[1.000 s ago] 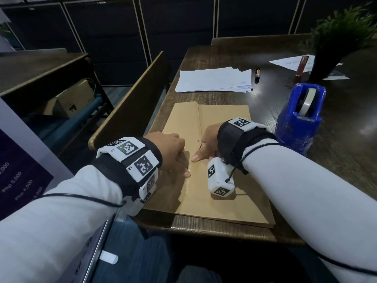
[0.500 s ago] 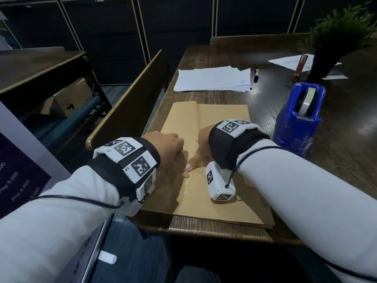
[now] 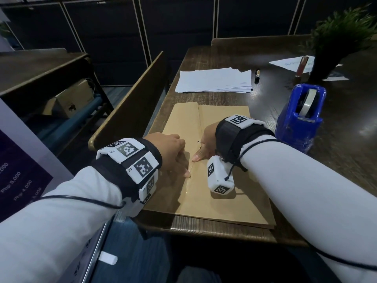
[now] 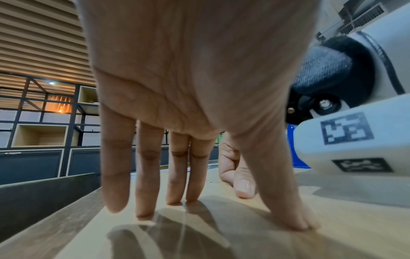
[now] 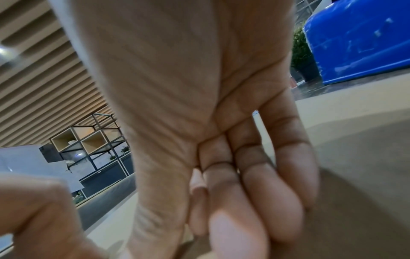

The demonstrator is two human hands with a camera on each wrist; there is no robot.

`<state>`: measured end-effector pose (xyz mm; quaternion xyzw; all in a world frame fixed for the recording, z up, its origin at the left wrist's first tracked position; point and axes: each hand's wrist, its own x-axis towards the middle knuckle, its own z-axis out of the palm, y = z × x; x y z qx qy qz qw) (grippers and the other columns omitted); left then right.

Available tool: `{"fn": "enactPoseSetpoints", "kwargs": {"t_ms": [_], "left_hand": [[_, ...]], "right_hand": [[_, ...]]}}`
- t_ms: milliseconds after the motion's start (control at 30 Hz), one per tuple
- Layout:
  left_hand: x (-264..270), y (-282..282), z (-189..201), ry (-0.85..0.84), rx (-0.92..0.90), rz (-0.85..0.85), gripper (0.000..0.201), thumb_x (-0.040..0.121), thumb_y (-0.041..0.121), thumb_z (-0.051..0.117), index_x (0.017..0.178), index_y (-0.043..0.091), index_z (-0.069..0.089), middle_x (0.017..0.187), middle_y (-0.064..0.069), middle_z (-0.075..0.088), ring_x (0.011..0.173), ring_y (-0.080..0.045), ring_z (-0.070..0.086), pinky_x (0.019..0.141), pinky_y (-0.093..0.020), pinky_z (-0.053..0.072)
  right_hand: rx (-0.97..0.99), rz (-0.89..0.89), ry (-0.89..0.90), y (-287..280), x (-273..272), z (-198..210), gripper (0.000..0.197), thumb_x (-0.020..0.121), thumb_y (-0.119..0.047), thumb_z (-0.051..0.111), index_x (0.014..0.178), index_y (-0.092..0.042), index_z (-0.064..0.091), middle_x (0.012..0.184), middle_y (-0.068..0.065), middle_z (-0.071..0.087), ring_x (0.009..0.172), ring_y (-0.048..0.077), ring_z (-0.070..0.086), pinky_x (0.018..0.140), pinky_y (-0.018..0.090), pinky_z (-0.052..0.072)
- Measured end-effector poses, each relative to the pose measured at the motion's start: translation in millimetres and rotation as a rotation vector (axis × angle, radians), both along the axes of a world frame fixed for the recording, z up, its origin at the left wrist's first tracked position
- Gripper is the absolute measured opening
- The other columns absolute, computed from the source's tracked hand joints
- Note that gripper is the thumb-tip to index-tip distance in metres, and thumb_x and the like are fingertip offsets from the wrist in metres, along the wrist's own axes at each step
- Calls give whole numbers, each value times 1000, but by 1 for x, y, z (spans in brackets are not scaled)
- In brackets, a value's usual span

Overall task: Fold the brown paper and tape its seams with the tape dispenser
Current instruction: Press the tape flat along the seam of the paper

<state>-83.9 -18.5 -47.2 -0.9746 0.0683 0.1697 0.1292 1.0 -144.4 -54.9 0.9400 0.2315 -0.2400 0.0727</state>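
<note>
The brown paper (image 3: 214, 180) is lying flat and folded at the near edge of the wooden table (image 3: 204, 231), its overlapping seam running away from the body between the two hands. A glossy strip of clear tape (image 3: 189, 180) is showing along the seam just below the fingertips.

The left hand (image 3: 169, 150) is pressing down on the paper left of the seam; in the left wrist view its fingers (image 4: 146, 175) are standing nearly straight with the tips planted on the paper and the thumb stretched out flat. It is gripping nothing.

The right hand (image 3: 206, 144) is sitting just right of the seam, thumb tip pressing on the paper close to the left thumb. In the right wrist view its fingers (image 5: 255, 192) are curling under toward the palm; whether anything is between them I cannot tell.

The blue tape dispenser (image 3: 299, 117) is standing upright to the right of the right hand, apart from the paper, roll loaded.

Writing: wrist markers are reading "L2" on the left band; a purple sign (image 3: 18, 180) at far left is showing "Php 5,000" and "Php 4,000".

Beyond the fingertips, a stack of white sheets (image 3: 214, 80) is lying past the paper's far edge, with bare table between. The paper's near edge is lying almost at the table's front edge.
</note>
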Motion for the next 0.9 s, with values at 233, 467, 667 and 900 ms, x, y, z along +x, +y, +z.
{"fn": "enactPoseSetpoints", "kwargs": {"t_ms": [233, 467, 667, 900], "left_hand": [[1, 1, -1, -1, 2, 2, 64, 74, 64, 67, 120, 23, 50, 114, 3, 53, 92, -19, 56, 68, -29, 39], [2, 1, 0, 7, 3, 2, 74, 68, 74, 62, 120, 23, 50, 113, 4, 53, 93, -19, 57, 71, -30, 44], [0, 0, 1, 8, 4, 11, 72, 70, 72, 62, 121, 23, 50, 117, 4, 54, 96, -19, 57, 71, -29, 42], [2, 1, 2, 21, -38, 40, 75, 66, 72, 66, 122, 26, 49, 118, 6, 54, 102, -20, 57, 84, -34, 49]], "right_hand": [[71, -39, 115, -3, -7, 4, 71, 61, -76, 66, 94, -13, 70, 91, 1, 74, 85, 20, 68, 89, 35, 50], [40, -45, 29, 3, -6, -2, 80, 49, -80, 69, 93, -13, 70, 94, 3, 75, 84, 22, 68, 90, 38, 51], [167, -101, 137, -6, -5, 4, 66, 65, -65, 72, 99, -8, 69, 98, 7, 74, 88, 24, 66, 95, 40, 50], [664, -186, 43, -30, -16, 2, 59, 66, -49, 81, 107, -15, 56, 101, -3, 60, 94, 17, 58, 82, 33, 49]]}}
